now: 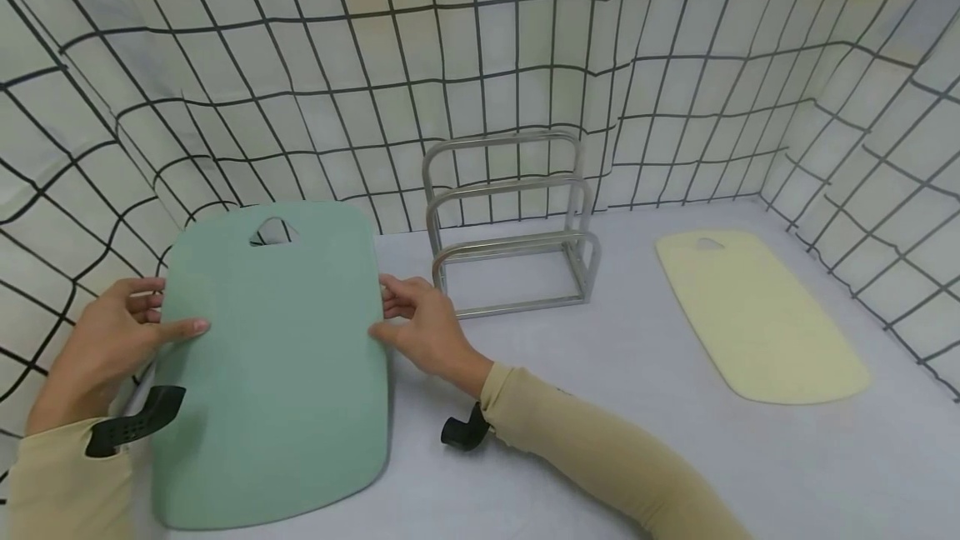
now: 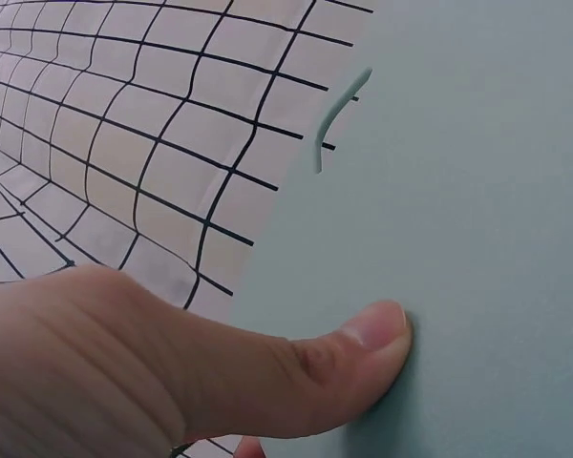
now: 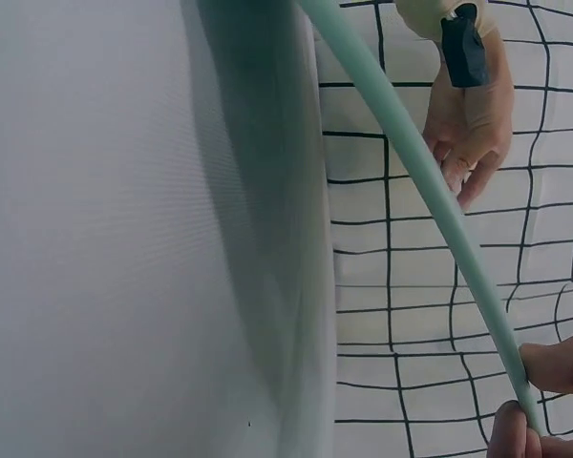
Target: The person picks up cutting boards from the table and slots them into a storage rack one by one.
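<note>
A large mint-green cutting board point(image 1: 277, 373) with a handle slot near its top stands tilted at the left of the head view. On its left edge, my left hand point(image 1: 112, 336) grips with the thumb across the front face and the fingers partly behind. My right hand point(image 1: 429, 330) pinches the opposite edge, a little above mid-height. Seen edge-on in the right wrist view, the green board point(image 3: 425, 181) slants above the white surface, casting a shadow. The left wrist view shows the left thumb point(image 2: 353, 353) pressed flat against the board's face.
A metal rack point(image 1: 517, 244) with three upright loops stands at the back centre. Farther right, a pale yellow cutting board point(image 1: 765, 323) lies flat on the white tabletop point(image 1: 570, 365). Black wire grid point(image 1: 345, 98) walls run along the back and both sides.
</note>
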`<action>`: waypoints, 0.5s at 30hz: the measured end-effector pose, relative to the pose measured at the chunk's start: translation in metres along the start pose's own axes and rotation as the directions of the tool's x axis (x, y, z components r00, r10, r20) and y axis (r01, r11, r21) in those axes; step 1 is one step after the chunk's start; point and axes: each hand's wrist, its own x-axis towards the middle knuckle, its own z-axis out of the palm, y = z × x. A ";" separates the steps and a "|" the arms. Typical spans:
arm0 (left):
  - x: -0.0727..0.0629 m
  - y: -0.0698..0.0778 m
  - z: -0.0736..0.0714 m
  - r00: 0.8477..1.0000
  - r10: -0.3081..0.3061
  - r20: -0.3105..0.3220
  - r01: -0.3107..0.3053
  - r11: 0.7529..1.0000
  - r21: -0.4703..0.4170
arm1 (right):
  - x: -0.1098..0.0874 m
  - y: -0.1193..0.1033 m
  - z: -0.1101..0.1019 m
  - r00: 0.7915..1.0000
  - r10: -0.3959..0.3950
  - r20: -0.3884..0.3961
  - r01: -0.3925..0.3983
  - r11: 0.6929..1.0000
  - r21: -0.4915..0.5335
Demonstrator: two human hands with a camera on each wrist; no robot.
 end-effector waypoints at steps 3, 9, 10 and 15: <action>-0.002 0.002 -0.001 1.000 0.004 -0.019 -0.004 1.000 0.001 | -0.001 -0.002 -0.001 1.000 -0.020 -0.001 0.020 1.000 0.002; -0.005 0.005 -0.003 0.999 0.006 -0.034 -0.007 1.000 -0.026 | -0.001 -0.006 -0.002 0.999 -0.040 -0.013 0.040 0.999 -0.001; -0.005 0.006 -0.003 0.999 0.007 -0.036 -0.008 1.000 -0.028 | -0.001 -0.007 -0.002 0.999 -0.042 -0.015 0.041 0.999 -0.003; -0.008 0.012 -0.005 0.999 0.006 -0.053 -0.008 0.999 -0.039 | -0.002 -0.009 -0.001 0.999 -0.042 -0.022 0.043 0.999 0.003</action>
